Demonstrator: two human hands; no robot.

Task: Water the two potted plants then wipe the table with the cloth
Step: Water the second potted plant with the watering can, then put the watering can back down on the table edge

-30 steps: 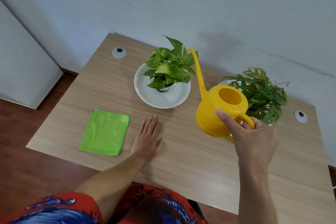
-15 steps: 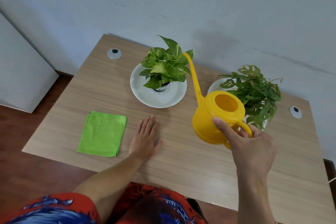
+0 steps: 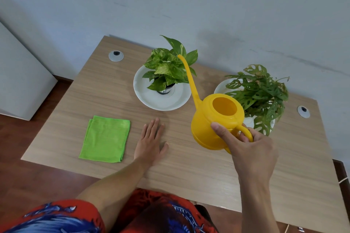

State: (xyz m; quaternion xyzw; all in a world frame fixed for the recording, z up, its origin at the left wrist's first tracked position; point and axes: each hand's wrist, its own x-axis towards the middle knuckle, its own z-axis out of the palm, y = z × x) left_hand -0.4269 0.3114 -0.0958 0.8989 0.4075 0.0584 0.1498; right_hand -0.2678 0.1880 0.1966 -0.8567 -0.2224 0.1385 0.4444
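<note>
Right hand: the right hand (image 3: pixel 251 149) is curled round the loop handle of the yellow plastic watering can (image 3: pixel 216 121), thumb laid along the can's shoulder, forearm reaching in from the near right edge.
Watering can: held off the table, between the two plants; its long thin spout (image 3: pixel 189 77) points far and left, the tip over the leaves of the left plant. The round filling hole faces up.
Left hand: the left hand (image 3: pixel 151 142) lies flat, palm down, fingers spread and grasping nothing, on the light wooden table (image 3: pixel 189 172), forearm stretched in from the near edge.
Left plant: a variegated green-leaved potted plant (image 3: pixel 168 68) stands in a small dark pot on a round white dish (image 3: pixel 144 96), far centre.
Right plant: a potted plant with holed green leaves (image 3: pixel 261 96) sits on another white dish, far right, just beyond the can.
Cloth: the folded bright green microfibre cloth (image 3: pixel 105 139) lies flat near the left, beside the left hand but apart from it.
</note>
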